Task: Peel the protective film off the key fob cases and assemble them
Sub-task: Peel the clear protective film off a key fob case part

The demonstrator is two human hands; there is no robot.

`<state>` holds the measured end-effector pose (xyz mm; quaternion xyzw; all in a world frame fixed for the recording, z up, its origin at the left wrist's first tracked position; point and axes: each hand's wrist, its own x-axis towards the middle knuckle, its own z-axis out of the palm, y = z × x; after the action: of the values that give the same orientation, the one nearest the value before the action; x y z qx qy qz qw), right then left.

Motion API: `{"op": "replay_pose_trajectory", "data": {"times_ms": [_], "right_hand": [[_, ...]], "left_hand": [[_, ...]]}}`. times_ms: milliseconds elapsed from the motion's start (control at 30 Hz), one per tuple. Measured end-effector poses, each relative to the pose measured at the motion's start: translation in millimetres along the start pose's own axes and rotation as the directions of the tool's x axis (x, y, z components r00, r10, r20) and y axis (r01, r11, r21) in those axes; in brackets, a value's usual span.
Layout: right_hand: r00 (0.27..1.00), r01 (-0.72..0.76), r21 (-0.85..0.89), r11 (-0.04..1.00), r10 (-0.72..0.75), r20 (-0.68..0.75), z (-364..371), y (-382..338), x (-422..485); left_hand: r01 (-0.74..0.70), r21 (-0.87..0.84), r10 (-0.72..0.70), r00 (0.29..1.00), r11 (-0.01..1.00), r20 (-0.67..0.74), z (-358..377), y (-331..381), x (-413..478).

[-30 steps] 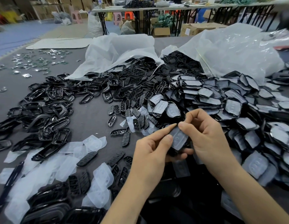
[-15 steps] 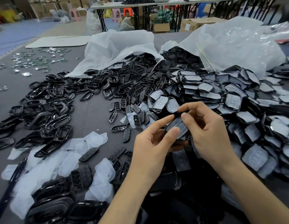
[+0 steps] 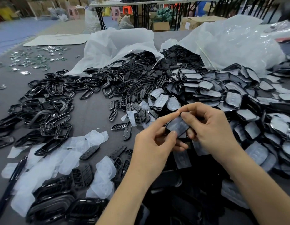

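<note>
A black key fob case [image 3: 177,126] with a cloudy film over its face is held above the table between both hands. My left hand [image 3: 153,143] holds its lower left side, thumb on the near edge and forefinger stretched along the top. My right hand [image 3: 209,129] grips its right side, with thumb and forefinger pinching at the film's upper edge. A big heap of film-covered cases [image 3: 222,95] lies to the right. Black frames [image 3: 48,111] are piled at the left, and small button pads [image 3: 129,104] lie in the middle. Peeled films [image 3: 85,140] are scattered near me.
Two white plastic bags [image 3: 118,44] spill black parts at the back of the grey table [image 3: 92,114]. Small metal pieces [image 3: 35,57] lie at the far left. A black pen [image 3: 14,174] lies at the near left edge. Tables and boxes stand in the background.
Both hands have lifted the case slightly up and away from me. My right thumb and forefinger have shifted to the film's upper edge.
</note>
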<state>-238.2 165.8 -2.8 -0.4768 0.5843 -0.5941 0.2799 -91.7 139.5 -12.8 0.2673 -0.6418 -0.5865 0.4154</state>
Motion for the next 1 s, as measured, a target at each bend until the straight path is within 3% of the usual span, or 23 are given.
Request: {"op": "replay_pose_trajectory", "data": {"times_ms": [67,133,267,367,600,700,833,933,1000], "right_hand": [[0.998,-0.056,0.036,0.998,0.057,-0.026,-1,0,1],[0.987,-0.136,0.125,0.983,0.145,-0.071,-3,1,2],[0.957,-0.269,0.306,0.913,0.29,-0.026,-4,0,3],[0.933,-0.34,0.35,0.873,0.361,0.006,-5,0,3],[0.957,-0.284,0.177,0.942,0.29,-0.011,-10,-1,3],[0.98,-0.196,0.011,0.981,0.195,0.029,-14,-7,2],[0.976,-0.196,-0.025,0.98,0.197,0.091,-20,-13,3],[0.971,-0.217,0.023,0.976,0.214,0.109,-20,-14,2],[0.969,-0.226,0.108,0.968,0.212,0.126,-20,-16,2]], "left_hand": [[-0.156,0.279,0.158,0.987,0.947,0.015,-2,-1,-2],[-0.271,0.415,0.28,0.959,0.869,0.04,-3,-3,-1],[-0.398,0.517,0.431,0.9,0.758,0.062,-3,-7,3],[-0.446,0.534,0.493,0.868,0.718,0.062,-1,-10,2],[-0.488,0.585,0.54,0.836,0.647,0.1,-1,-12,4],[-0.483,0.571,0.527,0.844,0.664,0.1,-1,-13,3],[-0.484,0.551,0.518,0.849,0.68,0.106,4,-13,1],[-0.394,0.459,0.432,0.902,0.796,0.025,6,-8,2],[-0.26,0.292,0.298,0.95,0.92,-0.093,6,-2,2]]}}
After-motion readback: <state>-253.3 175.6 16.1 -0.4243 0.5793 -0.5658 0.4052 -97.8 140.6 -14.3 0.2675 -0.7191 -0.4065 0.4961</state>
